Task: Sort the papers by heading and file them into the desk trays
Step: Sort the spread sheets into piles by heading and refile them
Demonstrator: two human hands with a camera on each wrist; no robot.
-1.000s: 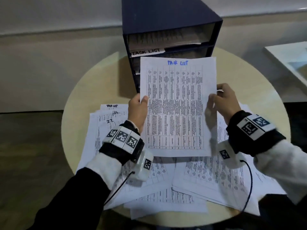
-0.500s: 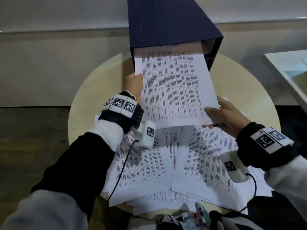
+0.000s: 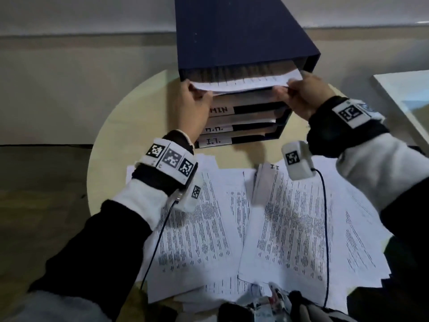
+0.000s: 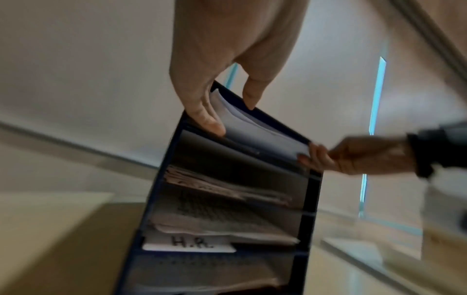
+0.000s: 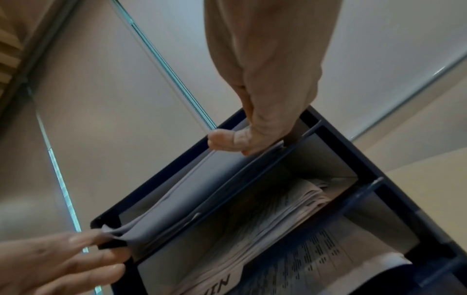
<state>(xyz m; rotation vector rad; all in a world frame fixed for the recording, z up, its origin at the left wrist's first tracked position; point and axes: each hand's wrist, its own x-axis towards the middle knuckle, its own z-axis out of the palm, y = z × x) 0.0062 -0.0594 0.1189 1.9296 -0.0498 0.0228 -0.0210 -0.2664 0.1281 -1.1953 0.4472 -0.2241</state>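
Note:
A dark blue tray unit (image 3: 232, 43) stands at the back of the round table (image 3: 130, 126), with slots labelled ADMIN (image 3: 220, 110), H.R. (image 3: 216, 129) and I.T. (image 3: 213, 141). A printed sheet (image 3: 246, 83) lies almost wholly inside the top slot, only its near edge showing. My left hand (image 3: 197, 91) pinches the sheet's left corner, thumb above and fingers (image 4: 202, 111) below. My right hand (image 3: 287, 88) pinches the right corner (image 4: 303, 149) with its thumb curled over the sheet. The wrist views show the sheet (image 5: 202, 191) sagging over other papers in that slot.
Several loose printed sheets (image 3: 290, 228) lie fanned across the near half of the table, one headed I.T. (image 3: 275, 167). The lower slots hold paper stacks (image 4: 227, 189). A white surface (image 3: 406, 94) stands off to the right. Wrist camera cables hang over the sheets.
The sheet headed TASK LIST was held upright, then laid flat and slid into the top slot. Both hands moved forward with it to the slot's mouth.

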